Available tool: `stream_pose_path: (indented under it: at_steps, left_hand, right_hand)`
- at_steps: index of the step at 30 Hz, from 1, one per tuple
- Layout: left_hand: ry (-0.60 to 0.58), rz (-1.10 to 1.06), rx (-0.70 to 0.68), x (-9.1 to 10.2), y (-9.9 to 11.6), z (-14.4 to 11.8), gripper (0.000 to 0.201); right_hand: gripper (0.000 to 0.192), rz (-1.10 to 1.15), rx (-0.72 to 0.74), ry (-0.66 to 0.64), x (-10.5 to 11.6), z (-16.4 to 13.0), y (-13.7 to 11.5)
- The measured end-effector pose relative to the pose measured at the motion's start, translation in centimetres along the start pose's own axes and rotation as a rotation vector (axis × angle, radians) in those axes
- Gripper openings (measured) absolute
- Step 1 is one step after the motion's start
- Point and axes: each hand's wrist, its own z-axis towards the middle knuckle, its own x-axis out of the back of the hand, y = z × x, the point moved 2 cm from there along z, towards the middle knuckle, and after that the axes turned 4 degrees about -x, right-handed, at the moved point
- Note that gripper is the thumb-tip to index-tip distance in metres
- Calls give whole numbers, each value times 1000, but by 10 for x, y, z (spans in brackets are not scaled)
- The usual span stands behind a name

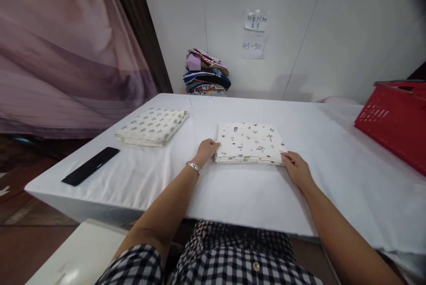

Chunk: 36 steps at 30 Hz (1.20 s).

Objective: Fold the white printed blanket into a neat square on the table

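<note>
In front of me a folded white cloth (pixel 248 142) with small printed figures lies flat on the table, its layers showing along the near edge. My left hand (pixel 207 150) is closed on its left edge, thumb on top. At the near right corner, my right hand (pixel 296 165) pinches the same cloth. The fingers under the cloth are hidden on both sides. A second folded cloth (pixel 153 125), white with grey-green shapes, lies farther left, apart from my hands.
A long black flat object (pixel 91 166) lies at the left of the white-covered table (pixel 249 198). On the right stands a red plastic basket (pixel 396 121). A stack of folded fabrics (pixel 207 74) sits against the back wall, beside papers with handwriting (pixel 254 46). A pink curtain (pixel 66 54) hangs at left.
</note>
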Motion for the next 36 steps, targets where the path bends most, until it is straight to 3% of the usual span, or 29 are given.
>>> stream_pose_path:
  at_steps: [5,9,13,18,27,36]
  left_hand:
    - [70,-14,-49,4,3,-13,17]
    - [139,-6,-227,10,-2,-28,22]
    - [-3,-9,-412,13,-5,-42,22]
    - [-107,7,-446,16,-5,-49,29]
    - [-172,143,-574,22,-9,-49,31]
    - [-117,136,-633,29,0,-53,27]
  right_hand:
    - [33,-35,2,30,1,-4,-1]
    - [31,-54,74,74,4,-12,-10]
    - [29,-85,244,53,0,-13,-17]
    - [31,-94,311,10,-5,-10,-18]
    - [31,-96,294,-1,-5,-11,-16]
    - [30,-89,325,6,-5,-10,-13]
